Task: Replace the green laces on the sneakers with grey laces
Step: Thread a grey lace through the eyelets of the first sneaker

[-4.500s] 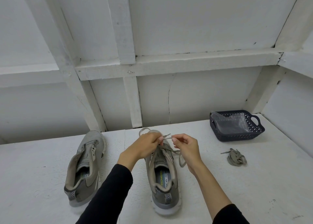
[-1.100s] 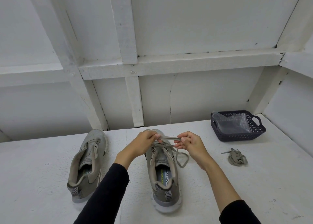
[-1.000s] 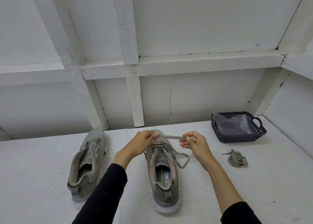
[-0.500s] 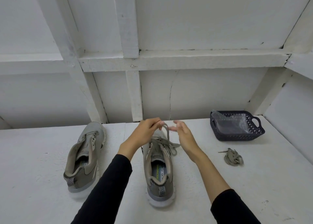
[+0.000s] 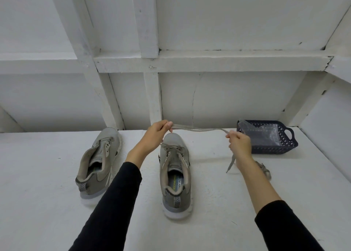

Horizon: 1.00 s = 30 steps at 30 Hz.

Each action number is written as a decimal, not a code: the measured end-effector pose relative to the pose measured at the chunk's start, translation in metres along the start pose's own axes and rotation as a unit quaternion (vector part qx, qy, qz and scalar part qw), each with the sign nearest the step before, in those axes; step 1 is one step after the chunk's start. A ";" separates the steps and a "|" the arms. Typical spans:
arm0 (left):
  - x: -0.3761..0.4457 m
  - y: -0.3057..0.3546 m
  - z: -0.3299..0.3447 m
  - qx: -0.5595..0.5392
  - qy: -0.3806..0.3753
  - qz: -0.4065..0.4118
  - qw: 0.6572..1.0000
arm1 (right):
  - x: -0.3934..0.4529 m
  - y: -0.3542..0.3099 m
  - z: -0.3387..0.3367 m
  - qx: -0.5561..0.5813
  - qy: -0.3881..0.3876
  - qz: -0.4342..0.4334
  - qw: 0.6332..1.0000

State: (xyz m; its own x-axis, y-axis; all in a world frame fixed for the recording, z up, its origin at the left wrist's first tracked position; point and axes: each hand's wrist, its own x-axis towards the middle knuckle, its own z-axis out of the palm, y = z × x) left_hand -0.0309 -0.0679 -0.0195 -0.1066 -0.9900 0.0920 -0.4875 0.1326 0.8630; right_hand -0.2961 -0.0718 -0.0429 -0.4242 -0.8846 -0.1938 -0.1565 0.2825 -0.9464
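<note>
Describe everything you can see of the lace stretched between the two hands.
The lace is a flat, grey-green fabric strip, held in the air above the toe of the middle sneaker. The left hand pinches one end, the right hand grips it further along. It sags slightly between them, and its loose tail hangs below the right hand.

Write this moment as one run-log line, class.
left hand: pinches lace | right hand: holds lace, end dangling | lace: stretched above laced sneaker | other sneaker: lace missing
</note>
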 end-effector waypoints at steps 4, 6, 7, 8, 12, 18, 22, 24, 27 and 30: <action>0.003 0.010 0.011 0.032 -0.038 0.028 0.998 | -0.019 -0.001 0.019 -0.105 -0.057 -0.122 0.985; 0.005 0.016 0.017 0.047 -0.062 0.043 0.996 | -0.034 -0.015 0.033 -0.049 -0.138 -0.143 0.979; 0.006 0.019 0.019 0.053 -0.069 0.052 0.995 | -0.039 -0.019 0.040 -0.027 -0.182 -0.133 0.974; 0.008 0.021 0.022 0.057 -0.073 0.060 0.994 | -0.042 -0.021 0.044 -0.016 -0.220 -0.119 0.968; 0.012 0.021 0.021 0.045 -0.082 0.066 0.993 | -0.036 -0.015 0.044 0.061 -0.321 -0.073 0.942; 0.011 -0.002 0.004 -0.006 -0.111 0.014 0.994 | -0.012 -0.021 0.032 0.338 -0.222 0.002 0.915; 0.011 -0.011 0.014 0.003 -0.090 0.006 0.996 | -0.003 -0.010 0.033 -0.053 -0.116 -0.106 0.986; 0.011 -0.009 0.019 0.016 -0.076 0.014 0.997 | -0.003 -0.005 0.039 -0.190 -0.081 -0.169 0.964; 0.013 -0.005 0.026 0.032 -0.084 0.032 0.995 | -0.016 -0.013 0.050 -0.135 -0.128 -0.212 0.959; 0.016 -0.004 0.030 0.043 -0.089 0.036 0.994 | -0.028 -0.019 0.062 -0.095 -0.251 -0.158 0.950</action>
State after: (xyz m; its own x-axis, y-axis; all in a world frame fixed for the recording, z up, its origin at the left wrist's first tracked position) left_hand -0.0569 -0.0824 -0.0362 -0.2911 -0.9551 0.0559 -0.5452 0.2137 0.8106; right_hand -0.2260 -0.0751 -0.0351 0.1426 -0.9884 -0.0522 -0.3831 -0.0064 -0.9237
